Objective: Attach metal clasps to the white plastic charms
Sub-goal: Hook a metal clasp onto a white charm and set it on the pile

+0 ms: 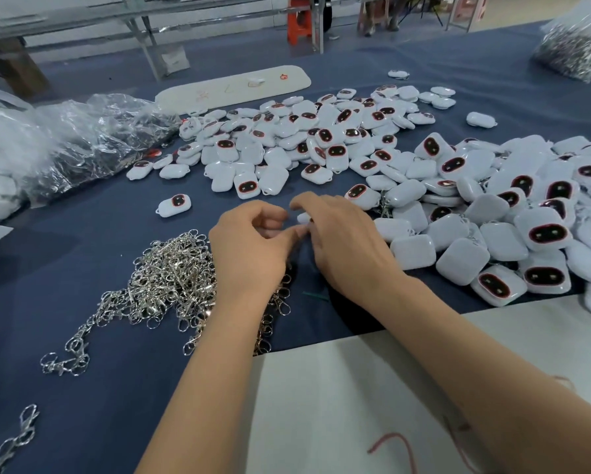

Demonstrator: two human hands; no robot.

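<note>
We are working both hands together at worktop [82, 268] centre: right hand [342, 241] pinching charm [303, 217], mostly hidden; left hand [253, 248] curled, touching it, clasp unseen. Clasp pile [164, 278] lying nearer left hand.

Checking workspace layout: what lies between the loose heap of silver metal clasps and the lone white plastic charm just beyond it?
In the head view, only bare blue tablecloth separates the clasp heap from the lone charm.

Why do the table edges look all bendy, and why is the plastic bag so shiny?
Head view: the wide-angle lens curves the blue table toward the edges; overhead light glares off the crinkled clear bag and the metal clasps; both hands, left and right, look slightly motion-blurred.
</note>
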